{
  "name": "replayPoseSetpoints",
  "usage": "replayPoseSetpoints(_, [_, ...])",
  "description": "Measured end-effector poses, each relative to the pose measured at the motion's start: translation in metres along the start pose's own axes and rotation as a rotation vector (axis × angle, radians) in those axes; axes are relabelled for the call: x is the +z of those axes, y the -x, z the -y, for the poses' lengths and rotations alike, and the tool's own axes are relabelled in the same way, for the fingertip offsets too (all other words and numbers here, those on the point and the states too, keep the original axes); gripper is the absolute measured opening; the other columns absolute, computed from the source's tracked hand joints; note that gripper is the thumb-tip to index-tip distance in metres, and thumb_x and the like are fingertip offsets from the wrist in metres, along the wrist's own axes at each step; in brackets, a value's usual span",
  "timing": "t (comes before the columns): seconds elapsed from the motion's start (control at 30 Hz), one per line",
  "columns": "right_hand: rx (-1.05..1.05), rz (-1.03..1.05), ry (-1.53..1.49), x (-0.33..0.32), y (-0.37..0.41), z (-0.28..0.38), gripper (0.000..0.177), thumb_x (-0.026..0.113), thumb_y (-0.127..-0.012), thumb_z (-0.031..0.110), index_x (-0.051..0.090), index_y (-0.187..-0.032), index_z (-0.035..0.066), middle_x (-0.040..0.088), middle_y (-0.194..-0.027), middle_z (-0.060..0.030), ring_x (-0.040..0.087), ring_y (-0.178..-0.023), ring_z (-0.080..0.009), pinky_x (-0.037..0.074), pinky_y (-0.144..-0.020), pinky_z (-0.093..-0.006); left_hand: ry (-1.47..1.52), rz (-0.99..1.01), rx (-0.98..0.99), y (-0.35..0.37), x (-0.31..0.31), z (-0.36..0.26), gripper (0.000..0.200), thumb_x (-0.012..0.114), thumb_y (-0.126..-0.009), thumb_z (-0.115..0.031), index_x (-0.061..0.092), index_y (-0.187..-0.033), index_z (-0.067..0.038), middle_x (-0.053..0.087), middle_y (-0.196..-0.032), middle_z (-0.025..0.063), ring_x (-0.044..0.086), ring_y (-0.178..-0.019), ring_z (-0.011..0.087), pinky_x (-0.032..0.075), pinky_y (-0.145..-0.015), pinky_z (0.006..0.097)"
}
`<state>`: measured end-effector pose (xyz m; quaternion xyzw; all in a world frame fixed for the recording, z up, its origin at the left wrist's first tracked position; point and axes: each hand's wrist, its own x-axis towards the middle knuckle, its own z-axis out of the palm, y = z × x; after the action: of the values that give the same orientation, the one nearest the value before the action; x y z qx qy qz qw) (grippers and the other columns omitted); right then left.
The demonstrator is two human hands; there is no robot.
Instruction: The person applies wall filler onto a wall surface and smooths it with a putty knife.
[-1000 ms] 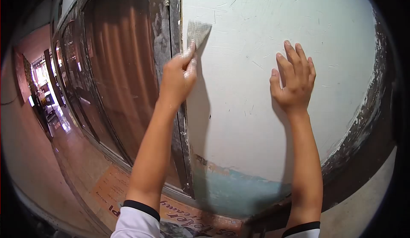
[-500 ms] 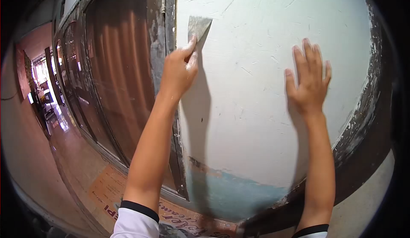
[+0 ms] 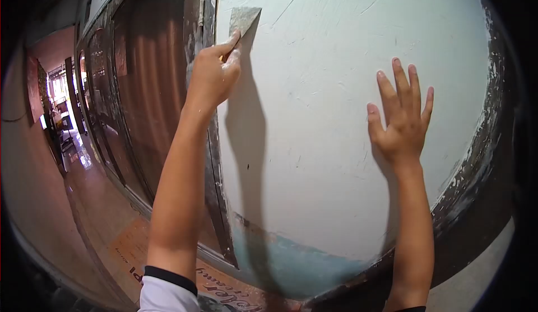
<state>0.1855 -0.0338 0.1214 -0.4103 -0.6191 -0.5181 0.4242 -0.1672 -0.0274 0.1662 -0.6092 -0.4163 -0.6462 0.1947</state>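
My left hand (image 3: 216, 72) is closed around a putty knife (image 3: 245, 19), its wide, pale-smeared blade pointing up. White residue marks the thumb and fingers. The blade lies at the upper left of a white wall panel (image 3: 314, 161), near its left edge, and casts a long shadow beneath it. Over on the right, my right hand (image 3: 400, 124) is open, with fingers spread and the palm toward the panel; whether the whole palm touches is hidden. Scratches and ridges run over the white surface, and a bluish-green patch (image 3: 297, 261) shows along the bottom.
A dark wooden frame (image 3: 208, 161) with a hinge borders the panel on the left, beside a brown curtain (image 3: 148, 88) behind glass. Worn dark trim (image 3: 476, 138) curves along the right. Printed cardboard (image 3: 224, 287) lies on the floor. A passage (image 3: 67, 121) runs back at far left.
The view has shifted, moving the panel left and slightly down in the picture. My left hand has slid the putty knife upward along the panel. My right hand's fingers are spread wider.
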Motion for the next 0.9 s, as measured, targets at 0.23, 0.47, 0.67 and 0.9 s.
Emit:
replayPoseSetpoints(0.23, [-0.005, -0.027, -0.051, -0.003, 0.000, 0.000, 0.049, 0.062, -0.091, 0.034, 0.060, -0.139, 0.031, 0.041, -0.162, 0.0054, 0.030, -0.153, -0.0197, 0.011, -0.126, -0.0554, -0.130, 0.159, -0.173, -0.046, -0.015, -0.028, 0.040, 0.061, -0.098, -0.018, 0.064, -0.137, -0.009, 0.077, -0.095, 0.0163, 0.064, -0.083, 0.0106, 0.051, -0.082, 0.0294])
replayPoseSetpoints(0.47, [-0.016, -0.063, -0.048, 0.001, 0.003, -0.002, 0.046, 0.062, -0.092, 0.036, 0.062, -0.137, 0.030, 0.043, -0.161, 0.0049, 0.030, -0.153, -0.0192, 0.012, -0.126, -0.0541, -0.097, 0.114, -0.025, -0.016, -0.006, 0.000, 0.040, 0.061, -0.099, -0.020, 0.064, -0.138, -0.010, 0.072, -0.119, 0.0250, 0.067, -0.105, 0.0135, 0.048, -0.094, 0.0283])
replayPoseSetpoints(0.67, [0.002, -0.050, -0.057, 0.000, 0.003, -0.002, 0.044, 0.062, -0.092, 0.036, 0.062, -0.136, 0.030, 0.043, -0.160, 0.0046, 0.032, -0.152, -0.0185, 0.014, -0.126, -0.0542, -0.154, 0.090, -0.055, -0.045, -0.004, -0.030, 0.041, 0.058, -0.096, -0.018, 0.065, -0.136, -0.009, 0.051, -0.064, 0.0048, 0.042, -0.063, 0.0081, 0.043, -0.060, 0.0291])
replayPoseSetpoints(0.9, [0.023, -0.046, -0.049, -0.003, 0.005, 0.006, 0.045, 0.060, -0.093, 0.035, 0.061, -0.137, 0.029, 0.042, -0.161, 0.0048, 0.030, -0.153, -0.0184, 0.013, -0.127, -0.0538, -0.158, 0.100, -0.013, -0.009, -0.005, -0.015, 0.039, 0.060, -0.099, -0.020, 0.064, -0.136, -0.007, 0.075, -0.104, 0.0253, 0.063, -0.092, 0.0077, 0.048, -0.088, 0.0264])
